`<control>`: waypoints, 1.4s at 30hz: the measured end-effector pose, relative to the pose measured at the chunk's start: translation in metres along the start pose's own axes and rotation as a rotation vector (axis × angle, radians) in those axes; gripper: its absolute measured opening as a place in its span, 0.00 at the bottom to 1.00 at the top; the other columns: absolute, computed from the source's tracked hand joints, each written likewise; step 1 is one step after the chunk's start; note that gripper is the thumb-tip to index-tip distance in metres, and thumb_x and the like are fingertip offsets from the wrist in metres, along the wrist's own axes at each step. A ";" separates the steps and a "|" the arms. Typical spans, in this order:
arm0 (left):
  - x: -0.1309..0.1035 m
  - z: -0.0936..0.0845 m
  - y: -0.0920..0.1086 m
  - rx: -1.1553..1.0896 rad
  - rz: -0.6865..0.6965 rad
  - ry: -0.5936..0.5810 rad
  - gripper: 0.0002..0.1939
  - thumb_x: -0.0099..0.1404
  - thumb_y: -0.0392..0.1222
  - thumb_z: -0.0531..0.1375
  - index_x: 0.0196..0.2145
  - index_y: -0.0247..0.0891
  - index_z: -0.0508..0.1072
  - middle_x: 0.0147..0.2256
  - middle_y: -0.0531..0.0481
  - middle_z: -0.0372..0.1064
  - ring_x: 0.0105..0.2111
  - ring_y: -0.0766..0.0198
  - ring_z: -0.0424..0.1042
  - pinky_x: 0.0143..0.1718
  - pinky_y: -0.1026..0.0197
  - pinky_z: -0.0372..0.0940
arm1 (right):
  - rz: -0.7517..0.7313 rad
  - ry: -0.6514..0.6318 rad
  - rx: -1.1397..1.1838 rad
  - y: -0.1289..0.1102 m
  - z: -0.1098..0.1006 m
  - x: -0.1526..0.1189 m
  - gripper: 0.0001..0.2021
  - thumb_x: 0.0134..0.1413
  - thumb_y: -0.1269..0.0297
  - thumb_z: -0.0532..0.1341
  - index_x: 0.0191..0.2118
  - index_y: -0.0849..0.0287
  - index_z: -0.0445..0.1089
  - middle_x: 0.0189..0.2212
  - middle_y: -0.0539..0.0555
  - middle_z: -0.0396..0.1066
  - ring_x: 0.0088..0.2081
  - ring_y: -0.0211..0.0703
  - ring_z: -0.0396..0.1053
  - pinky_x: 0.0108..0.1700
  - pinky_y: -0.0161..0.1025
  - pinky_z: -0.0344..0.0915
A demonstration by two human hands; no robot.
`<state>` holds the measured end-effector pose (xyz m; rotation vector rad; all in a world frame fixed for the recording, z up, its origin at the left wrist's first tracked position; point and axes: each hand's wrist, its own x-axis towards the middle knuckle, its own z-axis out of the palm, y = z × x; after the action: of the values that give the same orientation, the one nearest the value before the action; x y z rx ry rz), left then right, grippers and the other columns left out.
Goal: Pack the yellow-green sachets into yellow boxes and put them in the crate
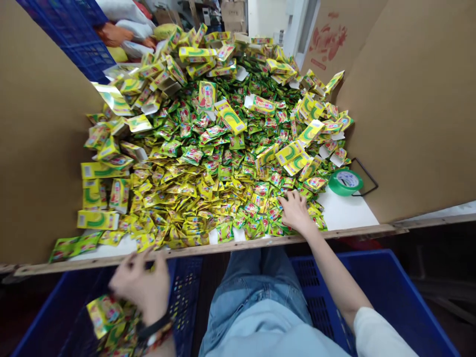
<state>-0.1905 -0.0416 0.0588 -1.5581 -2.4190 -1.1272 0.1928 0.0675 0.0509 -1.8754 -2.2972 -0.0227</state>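
Sachets by the hundred are banked up here, with the wooden front edge (pixel 260 243) as the marker. Behind it, yellow packets (pixel 186 191) are spread towards the left and green packets (pixel 260 218) towards the right, and the heap is topped with yellow boxes (pixel 230 117). Just behind the edge, on its right-hand stretch, the green packets are being touched by the right hand (pixel 294 212); its fingers are loosely curved, and whether a sachet is pinched cannot be told. At the left stretch, the left hand (pixel 143 282) is caught in a blur, fingers by the edge and palm in front of it; a scrap of yellow is glimpsed there, but its grip cannot be made out.

Below and in front of the edge on the left, more sachets (pixel 106 315) are seen in a blue crate (pixel 186 292); on the right, another blue crate (pixel 386 277) is placed. A tape roll (pixel 345 182) is set behind the edge, far right.

And here is the risk: no raised lip is seen on that edge, so too broad a sweep could send loose sachets into the gap between the crates. If the heap's foot is undercut, boxes might be brought sliding down. Yellow and green could easily be mixed where they meet, if both are raked together.
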 end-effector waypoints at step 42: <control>0.018 0.137 0.190 -0.990 0.359 -0.997 0.14 0.63 0.47 0.61 0.42 0.36 0.76 0.42 0.45 0.75 0.42 0.60 0.73 0.43 0.60 0.67 | 0.000 -0.210 1.376 -0.005 -0.036 0.000 0.11 0.46 0.65 0.66 0.36 0.57 0.67 0.21 0.43 0.64 0.20 0.31 0.58 0.22 0.30 0.53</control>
<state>-0.0012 0.0971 0.0689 -3.3301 -1.7030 -1.9149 0.1921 0.0618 0.0866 -1.0876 -1.5377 1.3811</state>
